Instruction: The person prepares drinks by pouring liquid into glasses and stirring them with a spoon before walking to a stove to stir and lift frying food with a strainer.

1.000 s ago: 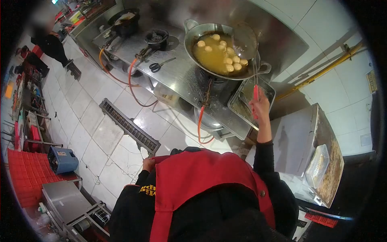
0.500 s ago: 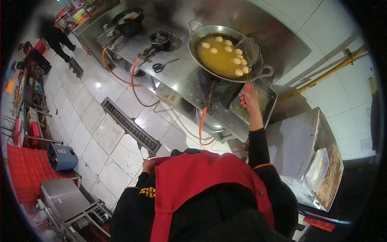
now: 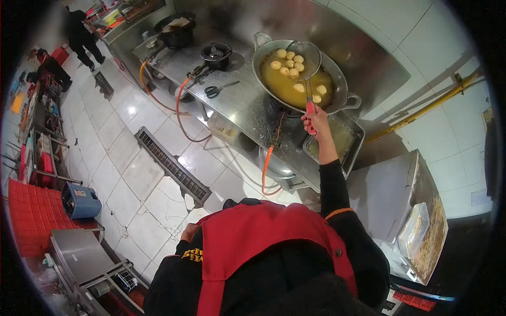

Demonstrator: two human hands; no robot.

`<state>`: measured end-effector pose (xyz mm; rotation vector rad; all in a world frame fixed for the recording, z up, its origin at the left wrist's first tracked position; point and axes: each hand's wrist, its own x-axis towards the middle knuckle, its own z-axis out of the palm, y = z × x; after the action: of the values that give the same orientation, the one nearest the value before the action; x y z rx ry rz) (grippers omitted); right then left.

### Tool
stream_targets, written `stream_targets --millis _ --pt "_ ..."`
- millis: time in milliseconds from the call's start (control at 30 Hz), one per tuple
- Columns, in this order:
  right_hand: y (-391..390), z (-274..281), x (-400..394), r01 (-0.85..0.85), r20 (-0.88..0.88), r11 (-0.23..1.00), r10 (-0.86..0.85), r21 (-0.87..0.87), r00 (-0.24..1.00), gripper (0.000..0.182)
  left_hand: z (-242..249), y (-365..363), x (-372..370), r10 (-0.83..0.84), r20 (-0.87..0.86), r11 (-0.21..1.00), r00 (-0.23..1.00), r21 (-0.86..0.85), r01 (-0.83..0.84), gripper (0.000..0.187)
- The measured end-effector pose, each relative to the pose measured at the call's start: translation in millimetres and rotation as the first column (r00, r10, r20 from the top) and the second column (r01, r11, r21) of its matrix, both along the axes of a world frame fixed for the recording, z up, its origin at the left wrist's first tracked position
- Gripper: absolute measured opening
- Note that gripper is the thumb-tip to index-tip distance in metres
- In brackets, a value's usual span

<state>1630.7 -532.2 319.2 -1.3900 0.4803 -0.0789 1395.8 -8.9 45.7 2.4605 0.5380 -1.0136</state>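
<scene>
My right hand (image 3: 316,122) is closed around the red handle of a skimmer (image 3: 311,59). Its round mesh head lies over the oil at the far side of a large two-handled wok (image 3: 341,79). Several pale round dough balls (image 3: 293,72) are bunched by the skimmer, while a few others float nearer the handle side in the yellow oil (image 3: 278,84). Low at my waist, my left hand (image 3: 190,231) rests against the edge of my red apron (image 3: 263,224); its fingers are mostly hidden.
Scissors (image 3: 220,89) lie on the steel counter (image 3: 240,108) beside a small burner (image 3: 216,55). A black pot (image 3: 178,34) stands farther left. Right of the wok is a metal tray (image 3: 342,138). Orange gas hoses (image 3: 267,168) hang down in front. Another person (image 3: 81,39) stands far left.
The skimmer head has swung left across the wok, and the dough balls have gathered toward the far left. My right hand has shifted slightly left and down.
</scene>
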Motion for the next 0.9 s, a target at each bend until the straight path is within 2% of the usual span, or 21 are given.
stream_targets --millis 67,133,167,233,267,333,467,500,533,567,633,667,733,867,900 --pt "9 2 -4 -0.002 -0.003 1.0 0.001 -0.028 1.0 0.034 -2 0 1 -0.013 0.003 1.0 1.0 0.003 0.013 0.034" --pt "16 1 -8 0.008 -0.038 0.979 -0.016 -0.202 0.999 0.051 -5 0 3 -0.039 0.008 0.999 0.999 0.008 0.039 0.034" --pt "19 2 -12 0.009 -0.04 0.98 -0.018 -0.201 0.999 0.051 -6 -1 5 -0.051 0.013 0.999 0.999 0.009 0.05 0.034" --pt "25 7 -20 -0.041 -0.071 0.889 0.01 -0.457 0.997 0.059 -8 -5 12 -0.088 0.026 0.996 0.996 0.009 0.088 0.035" --pt "30 13 -25 -0.04 -0.073 0.889 0.007 -0.456 0.997 0.059 -11 -7 17 -0.111 0.032 0.994 0.993 0.009 0.111 0.035" --pt "38 23 -36 -0.073 -0.137 0.729 -0.028 -0.681 0.99 0.064 -15 -13 26 -0.155 0.05 0.988 0.987 0.005 0.155 0.035" --pt "31 11 -48 -0.079 -0.097 0.646 0.008 -0.759 0.995 0.063 -20 -25 44 -0.221 0.073 0.975 0.973 -0.007 0.222 0.035" --pt "20 -12 -48 0.075 0.12 0.479 0.065 -0.875 0.991 0.063 -20 -27 48 -0.233 0.077 0.972 0.969 -0.007 0.235 0.035" --pt "14 -25 -49 0.254 0.312 0.303 0.161 -0.919 0.936 0.064 -21 -29 52 -0.249 0.078 0.968 0.965 -0.007 0.25 0.035" --pt "13 -22 -54 0.256 0.312 0.302 0.155 -0.918 0.937 0.064 -21 -30 54 -0.263 0.08 0.964 0.961 -0.009 0.265 0.035" --pt "17 -1 -70 0.084 0.15 0.499 0.094 -0.862 0.984 0.065 -23 -32 58 -0.283 0.079 0.959 0.956 -0.006 0.285 0.035" --pt "19 15 -78 0.086 0.149 0.5 0.087 -0.862 0.985 0.065 -23 -31 60 -0.293 0.079 0.956 0.953 -0.005 0.294 0.035" --pt "23 42 -90 -0.032 -0.015 0.705 0.029 -0.708 0.999 0.065 -24 -32 63 -0.31 0.078 0.95 0.947 -0.004 0.312 0.036" --pt "5 45 -97 0.043 -0.025 0.694 -0.087 -0.719 0.996 0.064 -27 -32 64 -0.334 0.08 0.942 0.939 -0.001 0.336 0.036" --pt "-2 44 -97 0.078 0.004 0.657 -0.114 -0.75 0.993 0.064 -27 -33 65 -0.333 0.082 0.943 0.939 -0.002 0.334 0.036"
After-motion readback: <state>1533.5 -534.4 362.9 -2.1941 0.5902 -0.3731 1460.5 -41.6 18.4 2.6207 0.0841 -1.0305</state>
